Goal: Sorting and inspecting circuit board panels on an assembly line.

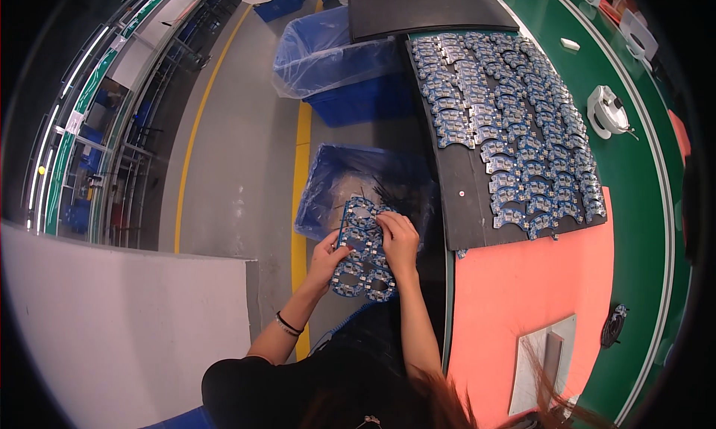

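Note:
A blue circuit board panel (358, 244), made of several ring-shaped boards joined together, is held up in front of me. My left hand (324, 260) grips its left edge, with the thumb on the upper face. At the panel's upper right, my right hand (399, 236) has its fingers closed against the edge; whether they pinch a single board or the frame is hard to make out. Beneath the panel stands a blue bin (322, 168) lined with clear plastic, and thin dark strips (389, 196) lie inside it.
Many curved blue circuit boards (514, 119) lie in rows on a black mat (464, 194) to my right. An orange-pink sheet (485, 295) holds a metal plate (531, 369). Beyond are a white device (608, 112) and a coiled black cable (614, 326). A larger lined bin (358, 93) stands ahead.

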The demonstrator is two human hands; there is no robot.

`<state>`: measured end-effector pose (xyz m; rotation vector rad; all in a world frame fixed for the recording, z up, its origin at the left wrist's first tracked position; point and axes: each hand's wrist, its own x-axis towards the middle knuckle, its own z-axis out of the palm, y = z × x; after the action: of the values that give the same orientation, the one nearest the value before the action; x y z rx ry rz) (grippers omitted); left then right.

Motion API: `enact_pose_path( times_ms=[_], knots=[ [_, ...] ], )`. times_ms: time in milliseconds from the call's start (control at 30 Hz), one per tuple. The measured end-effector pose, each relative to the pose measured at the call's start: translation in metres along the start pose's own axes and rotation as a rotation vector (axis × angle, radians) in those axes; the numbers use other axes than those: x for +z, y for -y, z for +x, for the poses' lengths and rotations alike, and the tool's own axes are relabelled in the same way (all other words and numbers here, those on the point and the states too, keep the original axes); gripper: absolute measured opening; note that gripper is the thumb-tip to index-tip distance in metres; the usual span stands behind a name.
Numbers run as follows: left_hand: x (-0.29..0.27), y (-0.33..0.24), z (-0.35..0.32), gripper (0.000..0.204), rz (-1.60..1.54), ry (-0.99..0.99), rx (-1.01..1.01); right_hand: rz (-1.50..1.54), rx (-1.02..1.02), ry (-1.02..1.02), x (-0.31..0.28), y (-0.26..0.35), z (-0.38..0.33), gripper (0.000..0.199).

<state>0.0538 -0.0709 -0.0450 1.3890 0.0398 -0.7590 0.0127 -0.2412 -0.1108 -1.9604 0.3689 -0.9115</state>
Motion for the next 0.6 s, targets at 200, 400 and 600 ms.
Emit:
enact_pose_path(
  times_ms=[200, 400, 600],
  knots=[
    [0.004, -0.003, 0.000, 0.040, 0.013, 0.005, 0.013, 0.147, 0.109, 0.002, -0.004, 0.004, 0.001, 0.011],
    [0.005, 0.004, 0.002, 0.038, 0.088, 0.024, -0.010, 0.155, 0.201, 0.119, -0.009, -0.008, -0.005, 0.008],
    [0.001, 0.006, 0.005, 0.039, 0.039, 0.036, 0.000, 0.110, 0.188, 0.101, -0.003, -0.007, -0.006, 0.006]
  ],
)
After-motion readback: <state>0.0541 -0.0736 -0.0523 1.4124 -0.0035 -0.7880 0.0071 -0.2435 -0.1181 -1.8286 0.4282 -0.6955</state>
